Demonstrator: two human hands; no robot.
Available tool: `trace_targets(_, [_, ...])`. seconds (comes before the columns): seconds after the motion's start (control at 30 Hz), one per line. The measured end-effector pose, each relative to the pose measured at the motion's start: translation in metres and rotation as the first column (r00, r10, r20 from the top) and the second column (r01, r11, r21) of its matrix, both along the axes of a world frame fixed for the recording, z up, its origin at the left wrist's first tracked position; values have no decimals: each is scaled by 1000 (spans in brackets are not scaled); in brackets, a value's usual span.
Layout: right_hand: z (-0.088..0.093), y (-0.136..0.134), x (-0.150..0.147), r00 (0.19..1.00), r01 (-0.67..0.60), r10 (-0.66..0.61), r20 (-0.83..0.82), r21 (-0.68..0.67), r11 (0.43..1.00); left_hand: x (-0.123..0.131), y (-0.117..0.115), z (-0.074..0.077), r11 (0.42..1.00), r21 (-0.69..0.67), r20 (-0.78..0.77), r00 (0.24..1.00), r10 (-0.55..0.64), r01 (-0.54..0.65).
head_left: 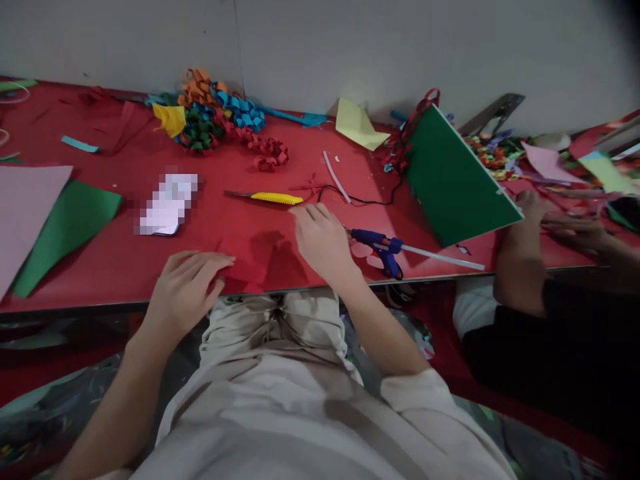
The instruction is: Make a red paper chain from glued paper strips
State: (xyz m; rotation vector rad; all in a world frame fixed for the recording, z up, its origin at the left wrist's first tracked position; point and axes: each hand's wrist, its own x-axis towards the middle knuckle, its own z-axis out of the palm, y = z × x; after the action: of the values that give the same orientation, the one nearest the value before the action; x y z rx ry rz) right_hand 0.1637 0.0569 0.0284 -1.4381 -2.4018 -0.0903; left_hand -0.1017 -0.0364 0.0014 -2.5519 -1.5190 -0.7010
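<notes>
Hands both rest on a red paper sheet [260,257] lying flat at the near edge of the red bench [100,220]. My left hand [187,287] lies palm down on the sheet's left part, fingers loosely together, gripping nothing. My right hand [323,240] presses the sheet's upper right corner with fingers spread flat, also closed on nothing. The two hands are apart, with the sheet's middle bare between them.

Just beyond my right fingertips lies a yellow-handled cutter [265,197]. A blue glue gun [383,248] lies just right of my right hand, its black cord [360,199] running back across the bench. Folded paper chains [220,113] are heaped near the wall. Green paper [65,230] and pink paper [27,210] lie at far left. At right, a co-worker's arm [517,260] rests on the bench beside a tilted green board [453,180].
</notes>
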Motion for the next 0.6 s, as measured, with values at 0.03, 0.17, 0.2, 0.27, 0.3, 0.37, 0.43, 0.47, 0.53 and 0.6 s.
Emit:
trace_targets(0.03, [0,16,-14,997,-34,35,62,-9,999,-1,-7,-2,999,1,-54,998,39,-39])
trace_targets(0.17, [-8,64,-60,973,-39,50,227,-54,998,4,-16,-8,999,33,-128,992,21,-17])
trace_targets(0.2, [-9,68,-64,968,-30,43,248,-54,998,5,-15,-9,999,48,-97,995,6,-1])
trace_targets(0.27, [-8,64,-63,971,-24,35,235,-48,999,5,-12,-12,997,54,-1,999,46,-46])
trace_targets(0.3, [-6,56,-56,981,-28,36,190,-45,999,3,-10,-12,994,36,51,994,99,-100])
trace_targets(0.37, [-1,32,-33,999,-41,43,34,-38,998,-1,-8,-12,978,-30,126,970,210,-208])
trace_targets(0.43, [5,4,0,988,-38,36,-148,-16,999,-5,-6,-10,963,-89,165,949,268,-256])
trace_targets(0.47, [6,-10,18,978,-55,52,-200,-10,998,-6,-5,-9,960,-108,180,945,274,-258])
trace_targets(0.53, [6,-33,49,966,-84,75,-247,-26,996,-7,-3,-8,961,-138,217,940,265,-240])
trace_targets(0.6, [-1,-50,67,969,-140,120,-218,-81,987,-8,-2,-9,971,-153,254,943,217,-182])
